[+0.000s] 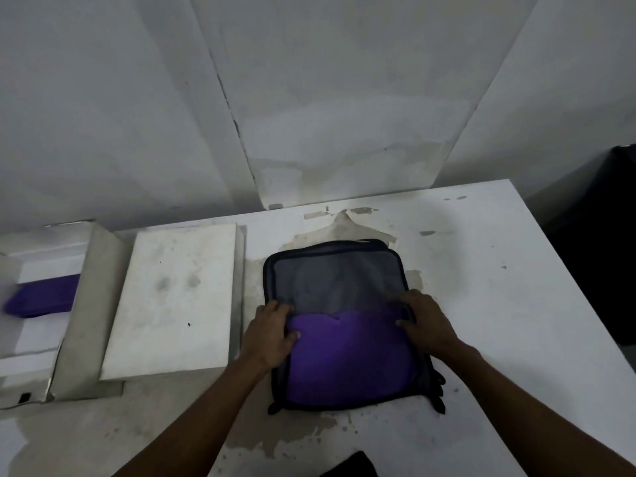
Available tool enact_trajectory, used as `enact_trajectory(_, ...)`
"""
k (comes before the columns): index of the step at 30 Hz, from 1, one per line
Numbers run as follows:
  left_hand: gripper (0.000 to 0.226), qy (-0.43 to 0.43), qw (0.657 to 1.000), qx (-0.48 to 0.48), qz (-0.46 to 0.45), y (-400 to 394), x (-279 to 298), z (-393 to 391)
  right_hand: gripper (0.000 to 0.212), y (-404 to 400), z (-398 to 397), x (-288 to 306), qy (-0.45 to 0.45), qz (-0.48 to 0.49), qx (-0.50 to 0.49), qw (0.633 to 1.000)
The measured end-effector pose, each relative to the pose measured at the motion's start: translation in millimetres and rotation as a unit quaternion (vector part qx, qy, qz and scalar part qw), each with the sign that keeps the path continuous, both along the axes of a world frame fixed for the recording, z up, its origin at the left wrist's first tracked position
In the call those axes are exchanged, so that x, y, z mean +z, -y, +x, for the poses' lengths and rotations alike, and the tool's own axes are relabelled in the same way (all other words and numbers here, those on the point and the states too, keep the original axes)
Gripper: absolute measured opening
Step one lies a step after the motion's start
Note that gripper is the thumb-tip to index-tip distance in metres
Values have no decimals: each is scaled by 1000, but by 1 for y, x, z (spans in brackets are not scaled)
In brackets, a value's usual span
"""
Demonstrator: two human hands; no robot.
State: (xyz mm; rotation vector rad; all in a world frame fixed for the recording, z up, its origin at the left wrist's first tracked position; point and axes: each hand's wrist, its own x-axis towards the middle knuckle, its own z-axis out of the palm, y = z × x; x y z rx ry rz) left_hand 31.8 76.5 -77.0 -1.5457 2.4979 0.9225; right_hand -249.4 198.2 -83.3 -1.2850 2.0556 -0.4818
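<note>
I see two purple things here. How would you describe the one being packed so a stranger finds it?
On the white table, find the dark zip pouch with a grey mesh cover, right of the white slab. The purple folded cloth fills its near half, between the left hand and the right hand. The other purple piece lies far left in a white box, untouched.

Purple cloth (347,359), grey-black pouch (330,270)

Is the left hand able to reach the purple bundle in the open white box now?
Probably yes. The purple bundle lies uncovered in the white box, left of the left hand; only the flat white lid lies between. The hand must first release the purple cloth.
</note>
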Motion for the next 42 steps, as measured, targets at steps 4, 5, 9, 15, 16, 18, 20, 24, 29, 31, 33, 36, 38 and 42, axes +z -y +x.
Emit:
enact_trajectory(4,4,-62,997,35,12,7,-1,0,22,7,-7,2,18,-19,-41,999)
enact_trajectory(5,11,-81,994,60,32,9,1,2,17,8,-8,4,27,-20,-51,998)
enact_trajectory(9,11,-176,949,196,172,20,3,10,15,8,-17,5,121,-13,-120,985)
enact_trajectory(15,12,-274,841,342,317,19,10,6,9,2,-18,7,271,-10,-214,939)
enact_trajectory(16,11,-279,830,358,323,17,11,4,10,2,-16,7,286,-11,-225,931)
enact_trajectory(18,6,-289,811,377,342,14,8,2,10,2,-14,7,295,-11,-243,924)
enact_trajectory(20,19,-285,799,381,368,9,7,1,14,1,-11,9,302,-7,-260,917)
enact_trajectory(24,27,-246,823,376,349,0,9,-2,25,-3,-6,17,320,72,-258,909)
enact_trajectory(29,25,-191,884,318,285,-11,20,-11,31,-3,-2,12,265,100,-240,928)
enact_trajectory(31,16,-218,884,291,294,-14,27,-11,29,-3,1,14,282,76,-228,929)
enact_trajectory(33,14,-250,876,283,301,-16,34,-11,28,-4,5,19,299,50,-209,930)
enact_trajectory(36,14,-271,876,278,285,-20,45,-9,34,-6,14,26,293,7,-207,933)
enact_trajectory(38,9,-274,893,261,243,-21,50,-7,34,-6,23,33,273,-18,-199,941)
enact_trajectory(42,8,-267,934,190,146,-21,67,-4,20,0,51,54,244,-70,-152,955)
